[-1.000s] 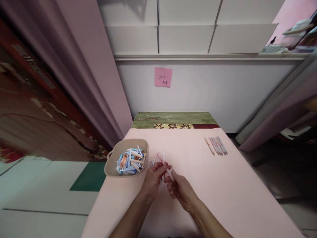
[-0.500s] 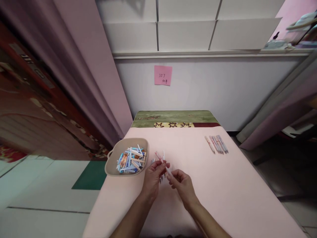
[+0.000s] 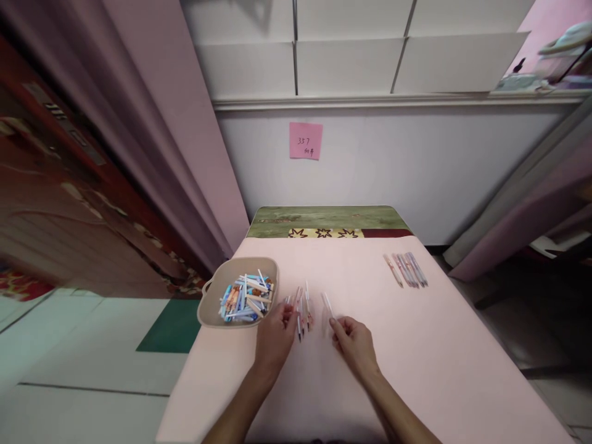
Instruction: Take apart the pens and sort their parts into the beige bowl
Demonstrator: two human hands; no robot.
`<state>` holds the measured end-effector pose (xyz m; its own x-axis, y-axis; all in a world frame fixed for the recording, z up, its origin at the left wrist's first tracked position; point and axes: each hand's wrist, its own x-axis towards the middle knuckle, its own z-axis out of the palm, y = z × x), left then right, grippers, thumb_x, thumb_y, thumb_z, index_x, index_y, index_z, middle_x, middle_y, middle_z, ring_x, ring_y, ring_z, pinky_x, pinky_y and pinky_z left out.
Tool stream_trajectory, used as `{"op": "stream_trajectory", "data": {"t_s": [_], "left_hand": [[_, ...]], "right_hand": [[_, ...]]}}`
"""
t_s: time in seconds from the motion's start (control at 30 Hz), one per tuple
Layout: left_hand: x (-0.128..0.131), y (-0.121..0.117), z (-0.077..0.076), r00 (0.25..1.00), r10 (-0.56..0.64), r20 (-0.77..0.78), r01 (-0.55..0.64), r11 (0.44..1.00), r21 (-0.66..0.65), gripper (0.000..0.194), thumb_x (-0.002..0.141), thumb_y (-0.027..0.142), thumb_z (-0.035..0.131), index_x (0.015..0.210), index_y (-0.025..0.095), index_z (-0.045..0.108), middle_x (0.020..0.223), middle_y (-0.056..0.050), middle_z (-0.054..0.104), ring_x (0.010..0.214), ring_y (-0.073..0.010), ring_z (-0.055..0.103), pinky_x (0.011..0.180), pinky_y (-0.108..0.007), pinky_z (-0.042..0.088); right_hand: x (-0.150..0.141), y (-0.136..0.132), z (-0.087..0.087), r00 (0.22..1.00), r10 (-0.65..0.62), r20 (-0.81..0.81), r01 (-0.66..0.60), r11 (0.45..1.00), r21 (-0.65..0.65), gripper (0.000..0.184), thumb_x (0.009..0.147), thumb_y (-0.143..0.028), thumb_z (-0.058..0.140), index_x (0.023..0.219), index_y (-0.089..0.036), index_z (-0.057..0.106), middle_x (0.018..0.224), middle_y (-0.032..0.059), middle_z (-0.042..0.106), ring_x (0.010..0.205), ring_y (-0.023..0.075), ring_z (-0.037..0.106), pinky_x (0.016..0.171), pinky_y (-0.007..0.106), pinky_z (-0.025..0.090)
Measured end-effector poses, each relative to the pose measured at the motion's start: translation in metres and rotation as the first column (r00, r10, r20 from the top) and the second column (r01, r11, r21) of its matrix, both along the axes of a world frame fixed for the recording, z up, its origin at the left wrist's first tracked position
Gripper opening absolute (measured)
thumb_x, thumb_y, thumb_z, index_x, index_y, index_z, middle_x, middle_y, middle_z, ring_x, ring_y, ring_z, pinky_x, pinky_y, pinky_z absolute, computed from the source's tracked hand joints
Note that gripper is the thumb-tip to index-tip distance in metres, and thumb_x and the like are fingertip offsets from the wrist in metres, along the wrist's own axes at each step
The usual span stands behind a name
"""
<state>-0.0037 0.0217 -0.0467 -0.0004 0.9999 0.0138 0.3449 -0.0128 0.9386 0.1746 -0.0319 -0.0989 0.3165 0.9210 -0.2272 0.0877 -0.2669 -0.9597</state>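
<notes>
My left hand [image 3: 276, 333] is closed, thumb and fingers pinching a slim pinkish pen part [image 3: 298, 297] just above a small row of pens. These pens [image 3: 308, 308] lie side by side on the pink-covered table, partly hidden by the hand, dark tips toward me. To the right, my right hand [image 3: 356, 345] pinches a thin whitish, translucent pen part [image 3: 328, 304] between thumb and forefinger. A gap separates the two hands. Which section of a pen each piece is, I cannot tell.
At the left stands a beige basin [image 3: 210, 308] heaped with loose pen pieces [image 3: 247, 299], blue, white and orange. Several assembled-looking pens [image 3: 409, 270] lie in a row at the right. A pink note [image 3: 306, 141] is on the wall behind the table [image 3: 416, 357].
My hands, close together on one slim pen before, have moved apart. The left went slightly left and down with the pinkish part; the right moved right with the whitish one.
</notes>
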Motion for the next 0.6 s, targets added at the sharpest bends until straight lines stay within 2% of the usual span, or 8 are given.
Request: {"op": "stream_trajectory", "data": {"t_s": [0.1, 0.2, 0.27, 0.33, 0.4, 0.5, 0.57, 0.6], "left_hand": [[-0.003, -0.006, -0.008, 0.990, 0.017, -0.141, -0.017, 1.000, 0.004, 0.010, 0.068, 0.032, 0.071, 0.069, 0.023, 0.066, 0.059, -0.003, 0.061, 0.057, -0.0206, 0.056, 0.059, -0.027, 0.032], [0.002, -0.010, -0.012, 0.994, 0.036, -0.102, -0.035, 0.999, 0.009, 0.018, 0.065, 0.034, 0.075, 0.077, 0.023, 0.067, 0.054, -0.001, 0.057, 0.055, -0.0202, 0.055, 0.056, -0.026, 0.029], [0.009, -0.013, -0.012, 0.998, -0.063, -0.009, 0.062, 0.997, -0.050, 0.021, 0.068, 0.040, 0.072, 0.078, 0.022, 0.067, 0.051, 0.001, 0.054, 0.050, -0.0173, 0.051, 0.053, -0.025, 0.029], [0.015, -0.016, -0.013, 0.975, -0.156, 0.156, 0.181, 0.969, -0.166, 0.026, 0.072, 0.045, 0.066, 0.074, 0.019, 0.067, 0.047, 0.003, 0.051, 0.042, -0.0126, 0.043, 0.048, -0.024, 0.028], [0.017, -0.016, -0.012, 0.940, -0.139, 0.312, 0.224, 0.940, -0.257, 0.032, 0.074, 0.049, 0.063, 0.070, 0.017, 0.065, 0.044, 0.005, 0.047, 0.037, -0.0087, 0.033, 0.043, -0.023, 0.023], [0.011, -0.011, -0.003, 0.939, -0.016, 0.342, 0.093, 0.973, -0.211, 0.034, 0.075, 0.050, 0.062, 0.065, 0.017, 0.061, 0.045, 0.006, 0.045, 0.039, -0.0076, 0.032, 0.044, -0.022, 0.024], [0.004, -0.006, 0.005, 0.971, 0.020, 0.236, -0.001, 0.997, -0.083, 0.035, 0.074, 0.049, 0.063, 0.058, 0.018, 0.056, 0.047, 0.005, 0.046, 0.045, -0.0092, 0.038, 0.049, -0.022, 0.030], [0.002, -0.004, 0.009, 0.988, 0.010, 0.154, -0.005, 1.000, -0.031, 0.037, 0.074, 0.048, 0.063, 0.055, 0.019, 0.053, 0.047, 0.005, 0.045, 0.047, -0.0101, 0.040, 0.050, -0.023, 0.030]], "right_hand": [[-0.002, 0.000, 0.002, 0.997, 0.047, 0.064, -0.046, 0.999, -0.004, 0.041, 0.079, -0.056, 0.054, 0.060, -0.020, 0.057, 0.049, -0.0004, 0.055, 0.043, 0.0134, 0.049, 0.045, 0.024, 0.036], [-0.013, -0.003, 0.006, 0.996, 0.093, 0.010, -0.093, 0.996, -0.006, 0.041, 0.077, -0.058, 0.055, 0.063, -0.020, 0.058, 0.049, -0.0011, 0.054, 0.043, 0.0130, 0.047, 0.043, 0.023, 0.035], [-0.021, -0.007, 0.012, 0.988, 0.155, -0.020, -0.154, 0.987, 0.037, 0.039, 0.077, -0.057, 0.057, 0.067, -0.019, 0.061, 0.050, -0.0016, 0.053, 0.044, 0.0124, 0.046, 0.043, 0.023, 0.033], [-0.025, -0.011, 0.018, 0.971, 0.237, 0.022, -0.238, 0.967, 0.093, 0.037, 0.079, -0.053, 0.056, 0.071, -0.019, 0.065, 0.053, -0.0012, 0.054, 0.047, 0.0120, 0.046, 0.045, 0.022, 0.032], [-0.024, -0.014, 0.022, 0.948, 0.282, 0.149, -0.300, 0.946, 0.120, 0.033, 0.082, -0.048, 0.055, 0.073, -0.019, 0.068, 0.057, -0.0003, 0.056, 0.052, 0.0124, 0.047, 0.049, 0.023, 0.031], [-0.013, -0.016, 0.020, 0.884, 0.286, 0.370, -0.345, 0.933, 0.103, 0.029, 0.081, -0.043, 0.057, 0.068, -0.021, 0.069, 0.062, 0.0014, 0.060, 0.058, 0.0144, 0.051, 0.055, 0.025, 0.032], [-0.005, -0.015, 0.014, 0.856, 0.260, 0.446, -0.321, 0.945, 0.066, 0.030, 0.081, -0.043, 0.056, 0.063, -0.022, 0.068, 0.063, 0.0022, 0.061, 0.059, 0.0156, 0.052, 0.056, 0.026, 0.032], [-0.002, -0.013, 0.011, 0.858, 0.235, 0.457, -0.288, 0.957, 0.047, 0.032, 0.081, -0.043, 0.054, 0.061, -0.022, 0.067, 0.061, 0.0023, 0.061, 0.058, 0.0160, 0.052, 0.055, 0.026, 0.032]]}}
